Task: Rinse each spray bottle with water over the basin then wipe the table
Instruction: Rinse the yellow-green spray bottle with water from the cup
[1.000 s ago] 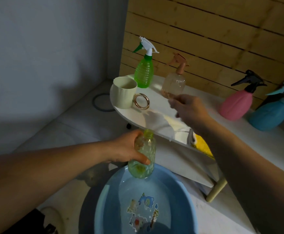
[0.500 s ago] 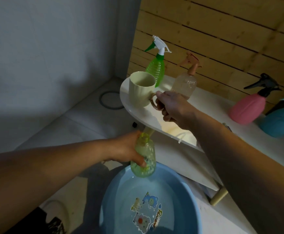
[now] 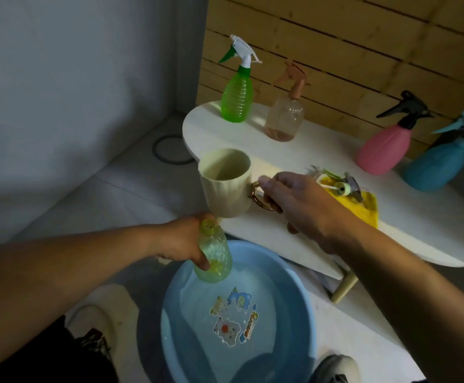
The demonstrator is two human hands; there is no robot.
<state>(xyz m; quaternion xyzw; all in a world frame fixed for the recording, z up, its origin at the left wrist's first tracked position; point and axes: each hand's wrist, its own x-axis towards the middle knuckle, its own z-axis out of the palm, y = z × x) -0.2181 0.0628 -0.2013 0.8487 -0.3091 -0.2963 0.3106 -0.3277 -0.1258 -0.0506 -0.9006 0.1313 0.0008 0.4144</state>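
Yellow-green bottle (image 3: 213, 255), uncapped, sat gripped in the left hand (image 3: 182, 239) above the blue basin's (image 3: 302, 313) rim; right hand (image 3: 294, 200) pinched the cream cup's (image 3: 225, 183) gold handle, held off the tabletop's (image 3: 391, 222) front edge.

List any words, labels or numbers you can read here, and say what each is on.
Cartoon sticker on the bottom of the blue basin: coloured lettering beside the figures, too blurred to read.
Green spray bottle, clear spray bottle, pink spray bottle, blue spray bottle, cream mug, yellow-green bottle in the left hand: no text visible.
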